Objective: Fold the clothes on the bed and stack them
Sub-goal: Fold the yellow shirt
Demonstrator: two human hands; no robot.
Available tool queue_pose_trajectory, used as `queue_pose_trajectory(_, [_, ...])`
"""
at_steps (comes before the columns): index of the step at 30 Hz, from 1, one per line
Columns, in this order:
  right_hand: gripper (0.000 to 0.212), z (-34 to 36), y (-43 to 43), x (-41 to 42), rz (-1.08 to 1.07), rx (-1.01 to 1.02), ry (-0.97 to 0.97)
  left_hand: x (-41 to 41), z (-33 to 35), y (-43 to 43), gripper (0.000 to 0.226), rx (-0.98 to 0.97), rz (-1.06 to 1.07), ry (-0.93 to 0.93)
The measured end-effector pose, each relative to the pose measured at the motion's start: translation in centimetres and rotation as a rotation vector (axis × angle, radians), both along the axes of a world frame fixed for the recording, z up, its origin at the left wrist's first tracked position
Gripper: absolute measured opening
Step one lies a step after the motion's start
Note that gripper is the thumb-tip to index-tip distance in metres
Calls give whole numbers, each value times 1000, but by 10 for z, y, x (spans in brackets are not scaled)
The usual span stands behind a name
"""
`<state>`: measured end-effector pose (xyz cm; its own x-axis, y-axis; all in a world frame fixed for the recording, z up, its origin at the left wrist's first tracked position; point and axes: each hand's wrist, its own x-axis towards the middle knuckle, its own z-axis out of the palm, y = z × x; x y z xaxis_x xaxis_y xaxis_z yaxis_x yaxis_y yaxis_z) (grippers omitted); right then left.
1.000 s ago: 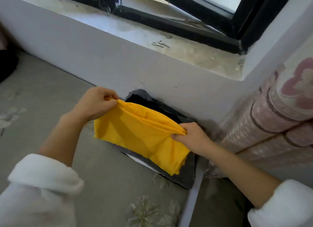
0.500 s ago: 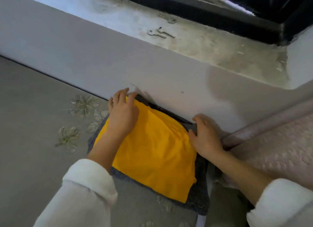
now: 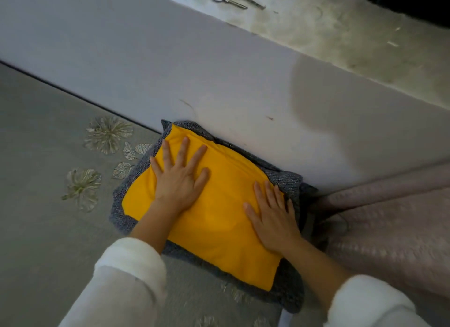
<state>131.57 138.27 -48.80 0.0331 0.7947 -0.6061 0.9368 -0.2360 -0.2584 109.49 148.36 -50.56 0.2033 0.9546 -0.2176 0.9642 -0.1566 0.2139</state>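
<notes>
Stack at the bed's (image 3: 48, 180) far edge, against the wall (image 3: 170, 70). A folded yellow garment (image 3: 219, 224) lies squarely on a folded grey knitted garment (image 3: 288, 295), whose border shows all round it. The left hand (image 3: 180, 180) and right hand (image 3: 272, 219) press flat on the yellow cloth, fingers straight and spread; neither has a grip on anything. Judged from this, at least two pieces are folded and stacked, and the top one is being smoothed. No unfolded clothes show here, so what is left cannot be told. A pink quilted cover (image 3: 389, 229) bunches just beside the stack on the right and crowds it; keys (image 3: 233, 0) lie on the window ledge (image 3: 341, 39) above.
</notes>
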Motion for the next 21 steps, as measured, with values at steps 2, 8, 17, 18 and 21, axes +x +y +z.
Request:
queue_pose_trajectory(2, [70,2,3,-1,9,-19,-15,3,-4,4,66,-45,32,10])
queue_pose_trajectory(8, [71,20,7,-1,21,-53,-10,16,16,-4,65,-130,128,48])
queue_pose_trajectory(17, [67,56,-39,5,112,36,84,33,55,-126,75,-147,342,-95])
queue_pose_trajectory(18, [67,63,-44,5,125,50,99,35,63,-139,66,-172,362,-104])
queue_pose_trajectory(21, [55,86,-65,7,181,131,131,45,90,-181,56,-208,423,-182])
